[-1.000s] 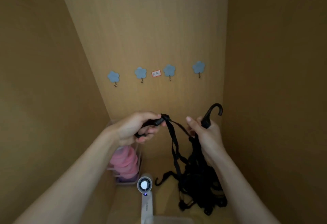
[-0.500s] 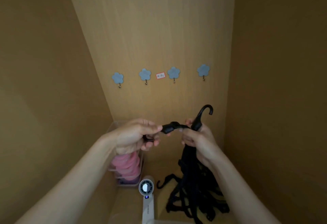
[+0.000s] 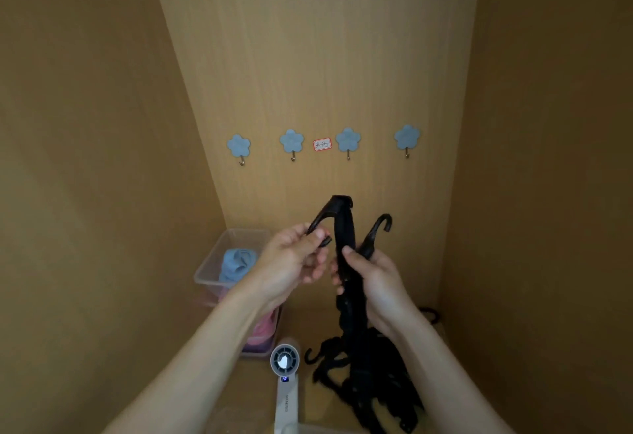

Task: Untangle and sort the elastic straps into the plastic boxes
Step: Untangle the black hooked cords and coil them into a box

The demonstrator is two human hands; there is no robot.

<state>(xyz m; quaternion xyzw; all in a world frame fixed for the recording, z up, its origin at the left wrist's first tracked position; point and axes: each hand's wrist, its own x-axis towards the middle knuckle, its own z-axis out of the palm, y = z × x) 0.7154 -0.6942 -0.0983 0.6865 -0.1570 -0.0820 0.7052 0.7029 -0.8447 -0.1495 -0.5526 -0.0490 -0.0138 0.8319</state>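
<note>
Left hand (image 3: 294,262) and right hand (image 3: 380,279) pinch a looped black strap (image 3: 344,224) with hooks. The clear box (image 3: 209,272) holds a blue bundle (image 3: 238,262) and a pink bundle (image 3: 263,331).

Little can be read here. On the far wooden wall (image 3: 308,56), a small white label with a red border (image 3: 322,144) sits between the second flower hook (image 3: 291,141) and the third flower hook (image 3: 348,139) from the left. It bears dark handwritten marks too small to make out. On the near white handheld fan (image 3: 285,361), a tiny blue-lit display (image 3: 284,379) shows a figure that cannot be told, and the grey lettering (image 3: 287,407) running along the handle is too blurred to read.
</note>
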